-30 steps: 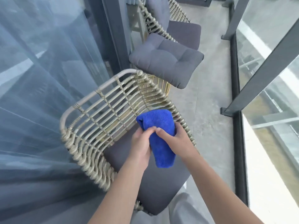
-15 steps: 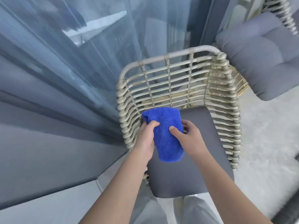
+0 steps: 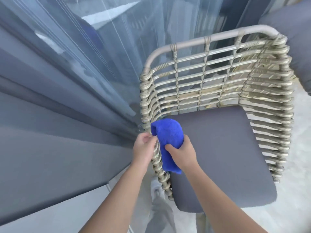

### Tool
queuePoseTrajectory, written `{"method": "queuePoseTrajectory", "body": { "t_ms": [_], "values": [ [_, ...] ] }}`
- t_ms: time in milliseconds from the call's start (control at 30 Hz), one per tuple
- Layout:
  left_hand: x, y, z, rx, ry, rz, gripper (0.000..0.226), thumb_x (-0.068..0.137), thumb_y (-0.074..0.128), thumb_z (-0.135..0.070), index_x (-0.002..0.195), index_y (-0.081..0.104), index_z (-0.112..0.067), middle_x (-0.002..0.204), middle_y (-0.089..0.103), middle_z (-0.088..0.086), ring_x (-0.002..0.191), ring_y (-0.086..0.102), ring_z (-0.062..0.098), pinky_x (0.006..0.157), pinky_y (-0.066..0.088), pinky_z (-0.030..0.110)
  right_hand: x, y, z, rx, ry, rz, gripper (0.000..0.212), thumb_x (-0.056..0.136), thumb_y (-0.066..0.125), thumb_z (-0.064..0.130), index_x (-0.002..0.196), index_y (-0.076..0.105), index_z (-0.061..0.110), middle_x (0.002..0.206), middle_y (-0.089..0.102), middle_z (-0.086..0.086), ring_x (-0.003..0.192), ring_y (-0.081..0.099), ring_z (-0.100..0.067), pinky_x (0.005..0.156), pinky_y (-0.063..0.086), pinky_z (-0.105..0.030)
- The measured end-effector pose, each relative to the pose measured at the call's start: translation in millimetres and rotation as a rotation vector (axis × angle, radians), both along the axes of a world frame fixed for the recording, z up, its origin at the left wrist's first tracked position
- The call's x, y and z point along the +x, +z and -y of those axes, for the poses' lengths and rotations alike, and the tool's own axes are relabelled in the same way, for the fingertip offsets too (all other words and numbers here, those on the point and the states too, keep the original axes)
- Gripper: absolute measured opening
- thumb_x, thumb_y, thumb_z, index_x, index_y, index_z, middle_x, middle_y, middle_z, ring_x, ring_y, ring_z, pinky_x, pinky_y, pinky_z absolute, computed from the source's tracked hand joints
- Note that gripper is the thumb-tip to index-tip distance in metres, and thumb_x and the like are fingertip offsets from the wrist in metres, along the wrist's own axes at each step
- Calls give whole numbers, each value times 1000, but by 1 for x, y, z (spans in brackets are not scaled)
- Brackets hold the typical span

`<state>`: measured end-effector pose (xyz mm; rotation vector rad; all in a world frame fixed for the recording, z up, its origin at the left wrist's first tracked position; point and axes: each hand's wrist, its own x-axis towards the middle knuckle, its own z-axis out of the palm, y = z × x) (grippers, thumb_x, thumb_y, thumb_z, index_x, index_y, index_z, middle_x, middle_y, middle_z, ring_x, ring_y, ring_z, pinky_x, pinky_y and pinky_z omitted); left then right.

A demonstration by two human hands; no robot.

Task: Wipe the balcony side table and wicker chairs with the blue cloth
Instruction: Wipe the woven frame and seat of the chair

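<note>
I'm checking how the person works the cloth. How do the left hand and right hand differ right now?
The right hand grips the blue cloth, while the left hand has only its fingertips near the cloth's edge. The right hand is inside the chair, over the grey seat cushion; the left hand is outside the wicker armrest. Both are bare and close together at the same armrest.

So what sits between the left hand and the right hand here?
In the head view, the wicker chair's woven left armrest and the blue cloth draped over it separate the left hand from the right hand.
</note>
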<state>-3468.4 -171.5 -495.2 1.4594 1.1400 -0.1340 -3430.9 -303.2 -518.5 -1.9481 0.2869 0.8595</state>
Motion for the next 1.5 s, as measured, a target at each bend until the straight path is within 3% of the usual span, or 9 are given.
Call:
{"method": "queuePoseTrajectory", "body": {
  "t_ms": [100,233,433,533,667,833,967,1267,1500],
  "values": [
    [-3,-44,-25,127,-141,-81,27,95,69,-19,117,53,-17,102,62,-6,77,59,5,57,42,7,-14,-42,-4,16,-152,-99,32,84,75,31,107,56,22,101,69,3,91,67,-18,84,57,-41],
    [2,-94,-43,180,-332,-178,25,96,66,-24,115,49,-21,109,64,0,101,60,21,80,38,28,-29,-87,-14,36,-325,-171,33,84,77,34,108,57,23,104,71,1,93,69,-19,90,58,-45],
    [0,-140,-69,147,-371,-161,19,93,66,-42,101,61,-26,94,69,-6,94,67,23,92,56,47,-48,-126,-38,88,-369,-211,32,89,75,35,110,54,23,108,68,1,97,68,-19,87,57,-39],
    [2,-149,-70,105,-411,-179,23,96,61,-47,114,58,-33,109,67,-16,106,63,16,103,49,39,-67,-143,-50,118,-350,-309,35,92,73,37,114,52,19,113,66,2,102,66,-16,87,55,-35],
    [6,-157,-53,168,-388,-162,48,106,48,-47,149,40,-27,134,59,-2,128,53,26,100,36,32,-80,-160,-58,190,-419,-361,35,95,70,38,114,48,19,116,65,1,105,66,-16,91,56,-35],
    [6,-165,-51,204,-342,-167,50,99,49,-61,139,48,-31,118,65,-5,117,62,30,101,46,37,-76,-179,-53,312,-513,-491,55,78,71,55,119,58,22,113,75,-2,105,73,-24,99,57,-47],
    [-3,-173,-46,162,-303,-183,80,73,46,-87,125,55,-27,122,67,2,115,64,31,97,55,54,-69,-187,-34,366,-465,-493,40,92,63,41,112,69,7,99,77,-12,85,72,-25,81,57,-40],
    [-45,-167,32,49,-277,-154,52,75,52,-81,109,50,-42,113,65,-17,115,66,23,98,55,54,-92,-196,55,253,-377,-490,36,95,61,37,109,69,5,92,77,-14,77,72,-23,72,56,-34],
    [-66,-149,83,-25,-321,-189,39,91,58,-69,111,56,-37,113,70,-5,106,70,26,98,55,56,-100,-185,123,207,-356,-531,37,92,65,45,113,64,14,90,77,-4,74,72,-23,58,55,-29]
  ]
}}
